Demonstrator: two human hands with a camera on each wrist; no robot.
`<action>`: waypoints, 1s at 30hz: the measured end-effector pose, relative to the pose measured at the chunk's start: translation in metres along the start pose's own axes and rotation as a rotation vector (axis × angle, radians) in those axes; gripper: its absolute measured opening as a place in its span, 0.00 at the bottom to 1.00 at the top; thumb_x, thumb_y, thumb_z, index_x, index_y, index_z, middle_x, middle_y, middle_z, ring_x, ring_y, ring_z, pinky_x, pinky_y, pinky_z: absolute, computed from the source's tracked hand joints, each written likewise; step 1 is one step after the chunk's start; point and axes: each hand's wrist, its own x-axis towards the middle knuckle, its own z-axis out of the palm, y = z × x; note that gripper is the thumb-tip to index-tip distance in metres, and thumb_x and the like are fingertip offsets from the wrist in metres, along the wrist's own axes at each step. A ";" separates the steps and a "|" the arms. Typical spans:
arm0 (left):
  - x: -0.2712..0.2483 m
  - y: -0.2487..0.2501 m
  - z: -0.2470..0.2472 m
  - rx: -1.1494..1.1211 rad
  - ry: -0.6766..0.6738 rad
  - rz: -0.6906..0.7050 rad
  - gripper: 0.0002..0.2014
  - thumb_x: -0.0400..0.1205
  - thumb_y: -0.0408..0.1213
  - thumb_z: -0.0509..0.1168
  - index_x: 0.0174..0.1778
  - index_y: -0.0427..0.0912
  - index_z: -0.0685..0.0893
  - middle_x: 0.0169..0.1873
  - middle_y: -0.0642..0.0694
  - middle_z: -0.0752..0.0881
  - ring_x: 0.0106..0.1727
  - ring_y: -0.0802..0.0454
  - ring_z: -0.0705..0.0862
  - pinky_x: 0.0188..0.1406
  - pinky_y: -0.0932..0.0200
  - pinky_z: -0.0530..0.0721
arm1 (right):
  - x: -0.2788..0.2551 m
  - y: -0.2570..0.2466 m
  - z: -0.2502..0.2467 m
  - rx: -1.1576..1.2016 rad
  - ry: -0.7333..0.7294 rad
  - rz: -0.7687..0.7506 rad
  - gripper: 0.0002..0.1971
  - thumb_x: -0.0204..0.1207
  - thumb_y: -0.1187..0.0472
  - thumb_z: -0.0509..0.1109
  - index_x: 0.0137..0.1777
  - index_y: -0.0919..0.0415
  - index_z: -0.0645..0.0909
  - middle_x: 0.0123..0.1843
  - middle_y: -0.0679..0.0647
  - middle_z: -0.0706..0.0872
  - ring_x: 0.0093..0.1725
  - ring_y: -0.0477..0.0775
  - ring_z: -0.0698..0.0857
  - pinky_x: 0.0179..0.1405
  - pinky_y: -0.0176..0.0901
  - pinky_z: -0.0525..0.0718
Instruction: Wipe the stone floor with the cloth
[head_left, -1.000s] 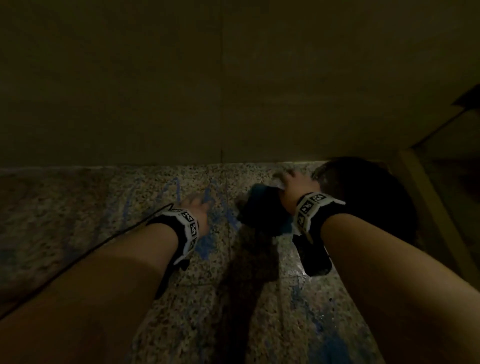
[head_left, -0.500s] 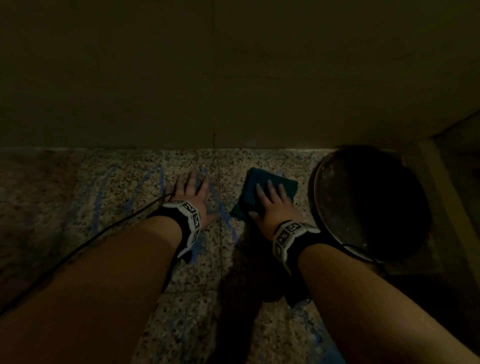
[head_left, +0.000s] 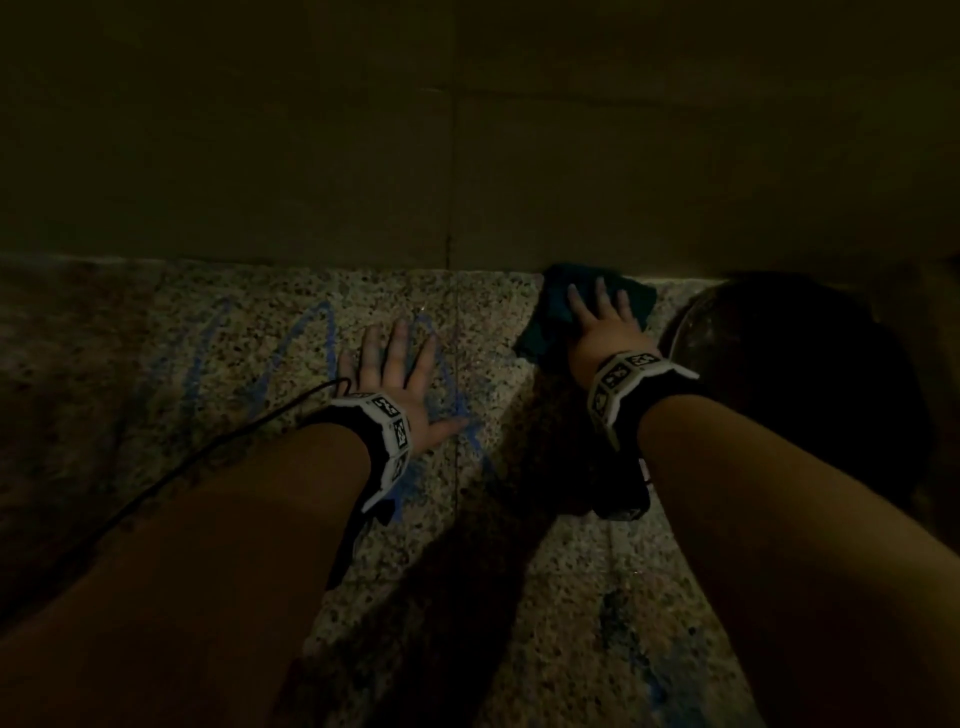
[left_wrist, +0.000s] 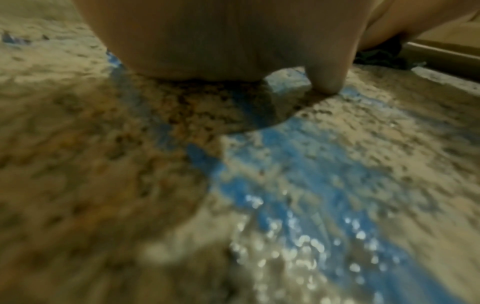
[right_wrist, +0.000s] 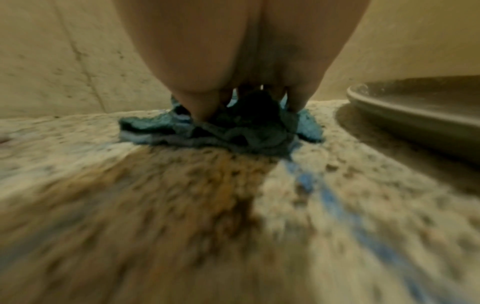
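Note:
The speckled stone floor (head_left: 249, 332) carries blue scribbled marks (head_left: 311, 332), seen close up as a blue smear (left_wrist: 298, 185). A dark teal cloth (head_left: 550, 317) lies bunched at the foot of the wall. My right hand (head_left: 602, 322) presses flat on it with straight fingers; in the right wrist view the cloth (right_wrist: 221, 133) is crumpled under the palm. My left hand (head_left: 395, 374) lies flat on the floor over the blue marks, fingers spread, holding nothing; its thumb (left_wrist: 327, 78) touches the stone.
A dark round metal basin (head_left: 800, 384) sits on the floor just right of my right hand, its rim (right_wrist: 405, 111) close to the cloth. A plain wall (head_left: 467, 156) rises right behind the cloth. A black cable (head_left: 208, 452) trails from my left wrist.
My right hand has pushed the cloth forward from the middle of the tile up against the wall's foot. The left hand has stayed flat on the blue marks.

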 end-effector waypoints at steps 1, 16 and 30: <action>0.000 0.000 0.000 0.001 0.002 -0.001 0.53 0.68 0.81 0.42 0.77 0.57 0.22 0.75 0.47 0.19 0.78 0.37 0.24 0.76 0.35 0.31 | -0.002 0.000 0.003 0.004 0.007 0.000 0.37 0.86 0.65 0.55 0.83 0.41 0.35 0.84 0.47 0.30 0.83 0.58 0.34 0.80 0.60 0.49; -0.006 0.002 -0.005 0.014 -0.024 -0.006 0.51 0.70 0.80 0.42 0.76 0.56 0.22 0.75 0.46 0.19 0.78 0.36 0.24 0.75 0.35 0.30 | -0.032 0.005 0.022 -0.014 -0.016 0.036 0.34 0.83 0.36 0.48 0.83 0.42 0.36 0.84 0.50 0.31 0.83 0.65 0.37 0.81 0.61 0.49; -0.006 -0.001 -0.008 0.016 -0.059 0.018 0.51 0.72 0.78 0.44 0.77 0.55 0.21 0.75 0.45 0.18 0.77 0.34 0.23 0.74 0.33 0.29 | -0.040 -0.014 0.041 -0.086 0.022 -0.089 0.30 0.88 0.49 0.47 0.83 0.41 0.35 0.84 0.50 0.29 0.82 0.64 0.33 0.81 0.58 0.45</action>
